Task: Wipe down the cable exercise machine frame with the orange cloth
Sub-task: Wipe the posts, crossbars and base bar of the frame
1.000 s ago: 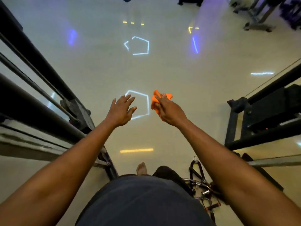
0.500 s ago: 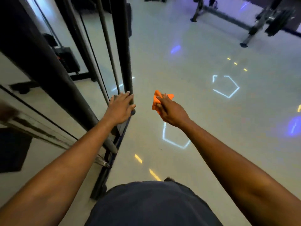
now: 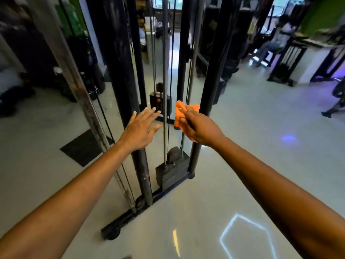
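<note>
the left hand (image 3: 141, 128) is stretched out flat, palm down, its fingers straight and slightly spread, the thumb held off to the side. it holds nothing. it hovers in front of the left black upright (image 3: 128, 94) of the cable exercise machine frame (image 3: 214, 71); whether the fingertips touch the post cannot be told from this view.

the right hand (image 3: 197, 126) is curled around the orange cloth (image 3: 180, 111), thumb and fingers bunching it into a crumpled wad. most of the cloth sticks up past the fingers, and a small corner shows below the heel of the hand. the cloth is held up just beside the right black upright, at about the same height as the left hand; contact between cloth and post is not clear.

the frame stands upright on a pale glossy floor (image 3: 242, 165). it has dark, round posts on either side, with a thin steel guide rod (image 3: 165, 81) and a black cable running down between them to a black weight stack (image 3: 172, 173) at the base. a black bottom rail (image 3: 149, 204) lies along the floor, ending in a rounded foot. the left post looks scuffed and speckled near its lower end.

a white hexagon of light (image 3: 246, 238) is reflected on the floor near the right forearm. a dark floor mat (image 3: 84, 146) lies to the left of the machine.
</note>
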The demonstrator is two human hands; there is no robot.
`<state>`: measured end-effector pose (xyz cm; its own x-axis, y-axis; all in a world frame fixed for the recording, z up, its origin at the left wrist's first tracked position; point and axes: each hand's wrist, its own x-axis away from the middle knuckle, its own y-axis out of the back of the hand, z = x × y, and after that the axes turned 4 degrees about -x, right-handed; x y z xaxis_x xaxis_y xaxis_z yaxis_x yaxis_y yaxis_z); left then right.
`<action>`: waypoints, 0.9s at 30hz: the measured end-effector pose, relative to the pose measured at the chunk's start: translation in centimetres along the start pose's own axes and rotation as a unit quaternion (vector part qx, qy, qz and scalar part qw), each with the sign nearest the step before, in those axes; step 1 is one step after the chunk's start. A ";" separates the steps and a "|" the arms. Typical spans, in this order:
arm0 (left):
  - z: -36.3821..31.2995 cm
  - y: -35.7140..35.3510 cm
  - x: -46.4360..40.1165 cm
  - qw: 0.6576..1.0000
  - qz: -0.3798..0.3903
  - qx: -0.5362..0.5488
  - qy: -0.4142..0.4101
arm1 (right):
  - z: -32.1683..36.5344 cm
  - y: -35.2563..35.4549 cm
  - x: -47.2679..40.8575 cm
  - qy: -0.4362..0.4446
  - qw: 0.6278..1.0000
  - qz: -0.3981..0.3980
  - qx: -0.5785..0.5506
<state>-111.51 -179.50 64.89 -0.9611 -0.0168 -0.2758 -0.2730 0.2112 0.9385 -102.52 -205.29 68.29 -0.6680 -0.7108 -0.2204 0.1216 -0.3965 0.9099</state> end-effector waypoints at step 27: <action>-0.9 59.9 -20.3 0.900 -0.408 0.151 -0.018 | 27.4 43.0 -26.1 0.246 0.897 -0.364 0.058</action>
<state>-108.37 -167.43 126.94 -0.4423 -0.2571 -0.8592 -0.8583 0.3991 0.3224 -99.96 -187.88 122.84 -0.1313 -0.4704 -0.8726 -0.3099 -0.8166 0.4869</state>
